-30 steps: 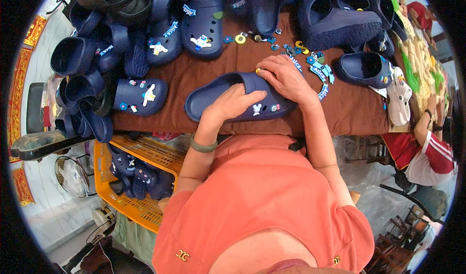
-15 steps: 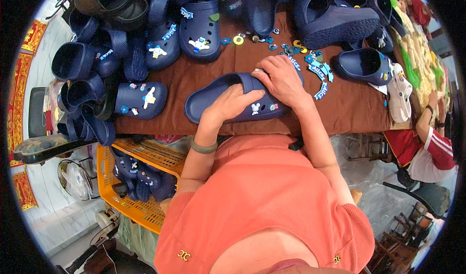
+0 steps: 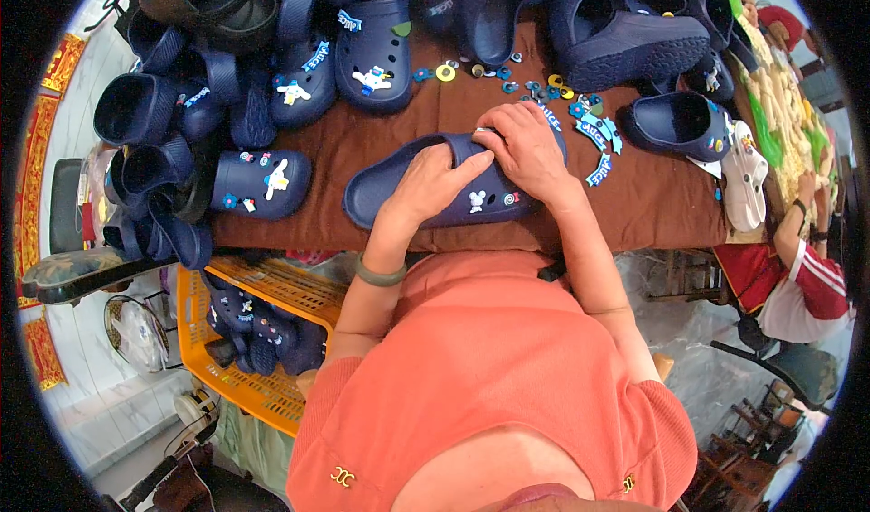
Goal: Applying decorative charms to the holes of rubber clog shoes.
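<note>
A navy clog [image 3: 376, 195] lies at the counter's [image 3: 652, 217] near edge, heel toward nine o'clock, toe toward three. The left of the hands [image 3: 435, 186] grips it, fingers inside the opening, thumb outside; the right [image 3: 526, 154] curls over its upper — whether it pinches anything, I cannot tell. A mouse charm [image 3: 477, 201] sits on the clog's side. From the clog, ribbon charms [image 3: 598, 136] lie between two and three o'clock, a white clog [image 3: 745, 181] at three — a yellow basket [image 3: 240, 394] between seven and eight
</note>
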Tool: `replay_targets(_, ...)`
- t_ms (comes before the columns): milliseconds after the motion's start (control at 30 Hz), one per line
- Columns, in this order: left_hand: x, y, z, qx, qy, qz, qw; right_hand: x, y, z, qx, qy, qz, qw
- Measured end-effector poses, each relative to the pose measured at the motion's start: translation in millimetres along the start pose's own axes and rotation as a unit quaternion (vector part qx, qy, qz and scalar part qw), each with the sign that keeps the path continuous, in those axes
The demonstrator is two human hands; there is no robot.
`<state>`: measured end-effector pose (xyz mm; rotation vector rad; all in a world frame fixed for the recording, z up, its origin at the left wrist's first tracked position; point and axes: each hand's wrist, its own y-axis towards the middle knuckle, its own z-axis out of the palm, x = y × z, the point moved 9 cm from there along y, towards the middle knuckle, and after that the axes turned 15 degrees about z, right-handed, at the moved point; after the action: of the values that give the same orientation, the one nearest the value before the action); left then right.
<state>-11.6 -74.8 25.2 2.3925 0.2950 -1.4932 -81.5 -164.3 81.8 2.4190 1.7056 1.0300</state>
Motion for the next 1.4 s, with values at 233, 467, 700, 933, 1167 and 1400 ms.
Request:
replay_targets(233, -8.9, 1.1, -0.8, -0.012, -0.028, 0.008, 0.999, -9.2, 0.9, -1.5, 0.025, 0.126, -0.012, 0.992)
replay_targets(467, -7.5, 1.1, -1.4, -0.002, 0.001, -0.003, 1.0, -11.6, 1.6, -3.1, 0.034, 0.098, 0.037, 0.994)
replay_targets(700, -6.5, 0.7, -1.2, -0.007, 0.007, -0.002, 1.0, -8.9, 0.6, 3.5, 0.062, 0.115, -0.016, 0.991)
replay_targets(933, -6.9, 1.1, -1.6, -0.004, -0.008, 0.009, 1.0, -4.7, 1.0, -2.1, 0.04, 0.109, -0.01, 0.993)
replay_targets(1167, -14.1, 0.7, -1.5, -0.003, 0.0, 0.013, 1.0, -11.7, 1.2, -2.4, 0.043, 0.121, 0.024, 0.991)
replay_targets(1400, -7.4, 0.5, 0.5, 0.006, -0.003, 0.014, 1.0, -10.2, 0.1, -1.3, 0.061, 0.118, 0.001, 0.991)
